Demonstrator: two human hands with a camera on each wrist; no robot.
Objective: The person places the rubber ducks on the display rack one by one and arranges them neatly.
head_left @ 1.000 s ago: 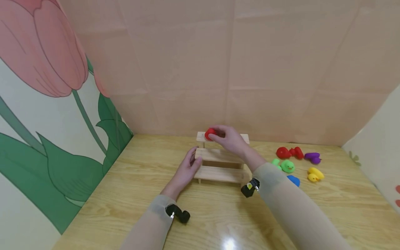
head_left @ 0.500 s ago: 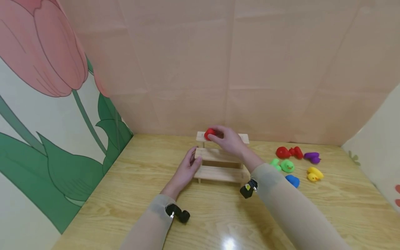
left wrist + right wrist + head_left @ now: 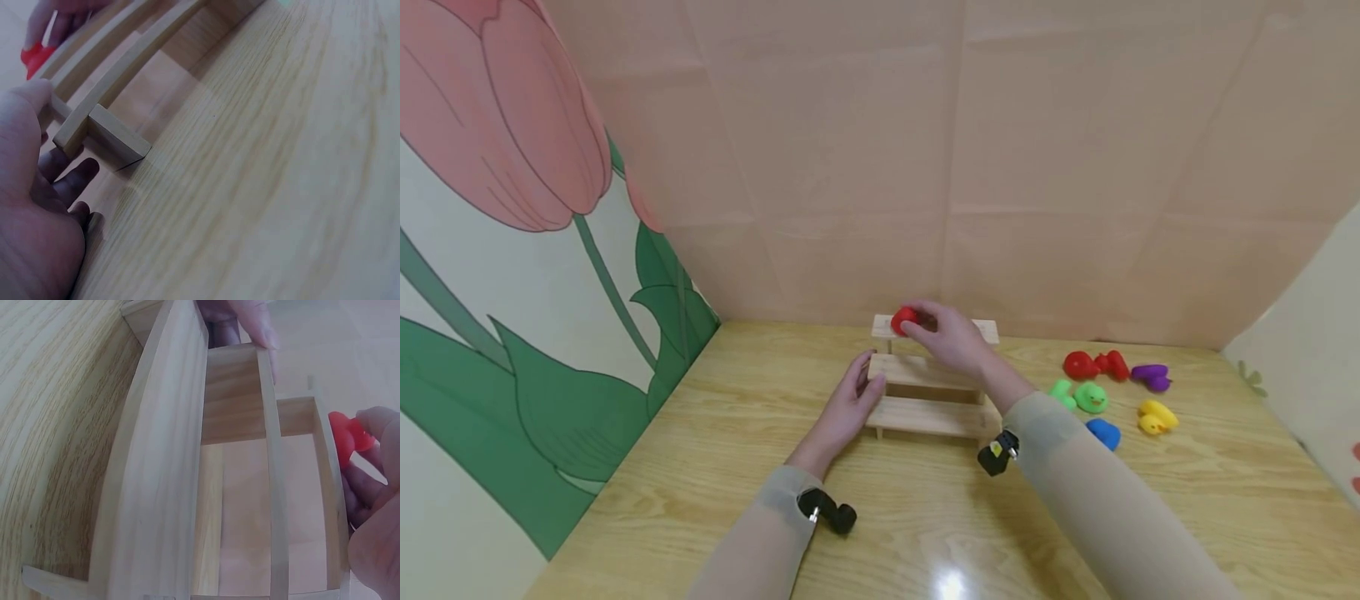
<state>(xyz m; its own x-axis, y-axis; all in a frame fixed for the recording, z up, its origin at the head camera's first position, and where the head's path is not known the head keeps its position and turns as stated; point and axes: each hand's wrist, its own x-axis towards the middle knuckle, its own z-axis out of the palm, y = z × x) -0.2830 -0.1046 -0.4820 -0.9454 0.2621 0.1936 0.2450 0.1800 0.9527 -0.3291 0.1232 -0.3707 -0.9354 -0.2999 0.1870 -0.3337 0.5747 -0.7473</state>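
A small three-tier wooden shelf (image 3: 925,417) stands on the table. My left hand (image 3: 852,398) holds its left end, with the thumb over the front of the steps and the fingers around the side. In the left wrist view the fingers of the left hand (image 3: 37,206) reach past the end of the boards. At the left part of the top tier, my right hand (image 3: 951,337) pinches a red rubber duck (image 3: 904,320) between thumb and fingers. The right wrist view shows the red duck (image 3: 342,434) right at the top board, partly hidden by the fingertips.
To the right of the shelf lie several more rubber ducks: red (image 3: 1081,365), purple (image 3: 1151,377), green (image 3: 1091,397), yellow (image 3: 1157,417) and blue (image 3: 1103,433). The blue one is close to the right sleeve. A pinkish covering (image 3: 955,167) hangs behind the table.
Almost nothing differs. Both hands keep their places, the right one with the red duck at the top tier and the left one on the shelf's end.
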